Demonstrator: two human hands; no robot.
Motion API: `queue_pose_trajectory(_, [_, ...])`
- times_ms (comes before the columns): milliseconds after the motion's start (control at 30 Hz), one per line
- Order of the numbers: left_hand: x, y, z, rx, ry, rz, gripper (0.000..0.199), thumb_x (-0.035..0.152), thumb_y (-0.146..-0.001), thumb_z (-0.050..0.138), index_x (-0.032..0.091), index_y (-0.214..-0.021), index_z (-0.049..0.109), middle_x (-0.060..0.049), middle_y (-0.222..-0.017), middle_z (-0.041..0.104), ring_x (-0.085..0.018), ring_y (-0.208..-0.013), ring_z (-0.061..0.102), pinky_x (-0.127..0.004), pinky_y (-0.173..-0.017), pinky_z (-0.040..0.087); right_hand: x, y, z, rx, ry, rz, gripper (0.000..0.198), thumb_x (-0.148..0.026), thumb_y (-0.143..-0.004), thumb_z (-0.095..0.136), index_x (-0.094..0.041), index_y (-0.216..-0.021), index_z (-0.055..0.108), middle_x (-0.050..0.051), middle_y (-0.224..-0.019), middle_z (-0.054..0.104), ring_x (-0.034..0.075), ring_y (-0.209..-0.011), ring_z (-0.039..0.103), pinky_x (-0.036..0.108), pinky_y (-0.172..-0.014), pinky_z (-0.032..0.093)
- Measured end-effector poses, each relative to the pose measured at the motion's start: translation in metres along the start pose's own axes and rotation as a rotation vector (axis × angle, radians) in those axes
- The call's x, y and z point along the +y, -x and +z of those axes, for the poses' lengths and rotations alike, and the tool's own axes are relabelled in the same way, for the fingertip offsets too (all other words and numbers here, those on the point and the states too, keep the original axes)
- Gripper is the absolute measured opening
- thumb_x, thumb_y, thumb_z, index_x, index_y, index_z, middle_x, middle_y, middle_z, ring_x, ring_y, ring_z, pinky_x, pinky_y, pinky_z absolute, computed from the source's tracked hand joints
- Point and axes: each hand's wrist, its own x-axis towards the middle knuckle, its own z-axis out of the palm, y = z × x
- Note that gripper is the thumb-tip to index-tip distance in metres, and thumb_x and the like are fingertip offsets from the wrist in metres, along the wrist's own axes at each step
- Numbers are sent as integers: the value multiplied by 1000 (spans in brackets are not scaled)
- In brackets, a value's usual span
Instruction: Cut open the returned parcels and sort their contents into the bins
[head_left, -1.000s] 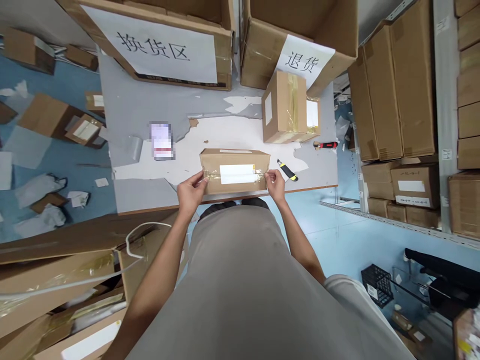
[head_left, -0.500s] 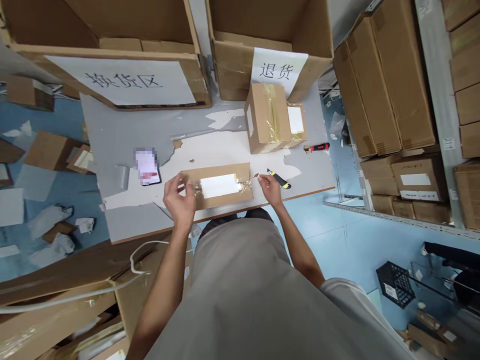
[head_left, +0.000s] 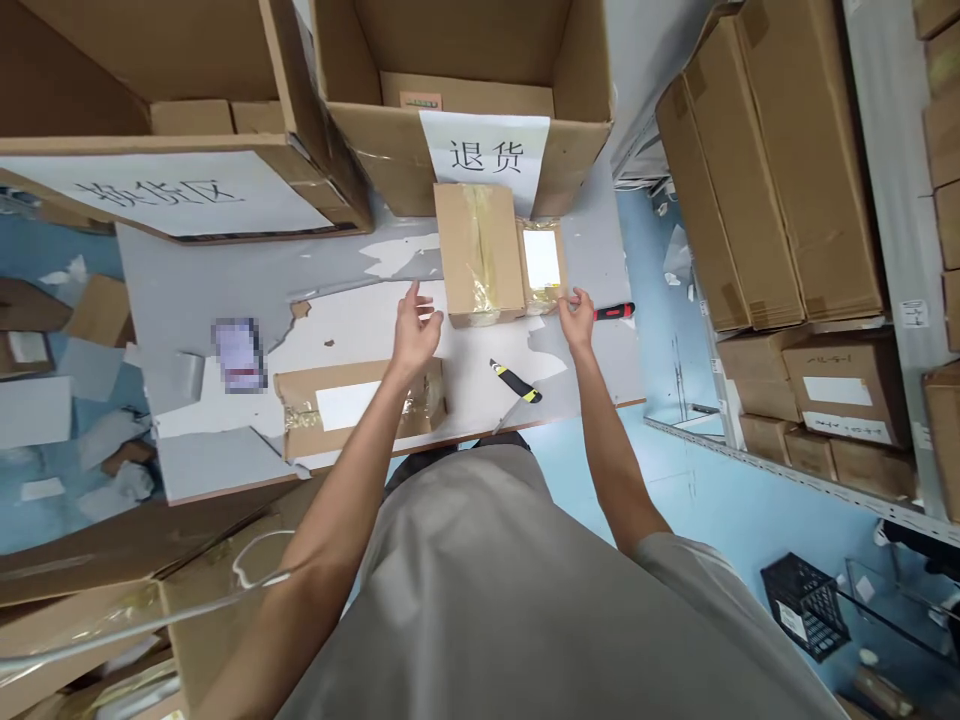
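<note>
My left hand [head_left: 418, 328] hovers left of the taller taped carton [head_left: 455, 250], its fingers apart and holding nothing. At the near right corner of the smaller labelled box [head_left: 557, 235] is my right hand [head_left: 576, 320], fingers spread; whether they touch the box I cannot tell. The two boxes stand side by side. Lying partly under my left forearm is a long flat carton [head_left: 300, 415] with a white label and clear tape. Between my arms rests a black and yellow utility knife [head_left: 517, 382]. A red and black handled tool [head_left: 615, 312] lies just right of my right hand.
Two large open cartons with paper signs stand at the back, one on the left [head_left: 187, 195] and one in the middle [head_left: 390, 150]. A phone [head_left: 240, 355] lies on the worn table's left side. Right of the table, a shelf rack [head_left: 787, 200] holds several cartons.
Both hands have left the long flat carton and reached forward to the two boxes near the back. The view has shifted to the right. The knife still lies on the table.
</note>
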Motion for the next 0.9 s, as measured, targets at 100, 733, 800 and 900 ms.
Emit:
queue_pose_trajectory(100, [-4, -19, 21, -144, 104, -120, 113, 53, -91, 93, 20, -186, 41, -29, -182, 51, -44, -161, 59, -59, -130, 53, 1, -24, 9, -130, -60, 144, 72, -54, -94, 87, -15, -151, 68, 23, -152, 75, 34, -145, 72, 59, -131, 57])
queue_pose_trajectory(733, [1, -20, -8, -79, 172, -170, 93, 43, -79, 86, 17, -166, 66, -19, -163, 74, -37, -149, 69, -53, -131, 55, -11, -13, 63, -437, -214, 33, 69, -74, -102, 74, -21, -146, 77, 13, -142, 86, 28, -134, 80, 46, -123, 63])
queue_pose_trajectory(800, [-3, -22, -17, -63, 124, -213, 90, 42, -79, 84, 17, -164, 67, -19, -161, 75, -37, -147, 70, -54, -129, 56, -14, -12, 73, -478, -231, 54, 69, -74, -102, 74, -21, -146, 76, 14, -147, 84, 27, -136, 79, 45, -122, 63])
queue_pose_trajectory(900, [-9, -29, -29, -95, 18, -162, 84, 50, -82, 85, 14, -156, 72, -20, -153, 79, -39, -144, 72, -57, -131, 54, -13, -9, 81, -506, -233, 61, 72, -77, -102, 71, -22, -148, 73, 13, -149, 83, 25, -137, 79, 45, -119, 66])
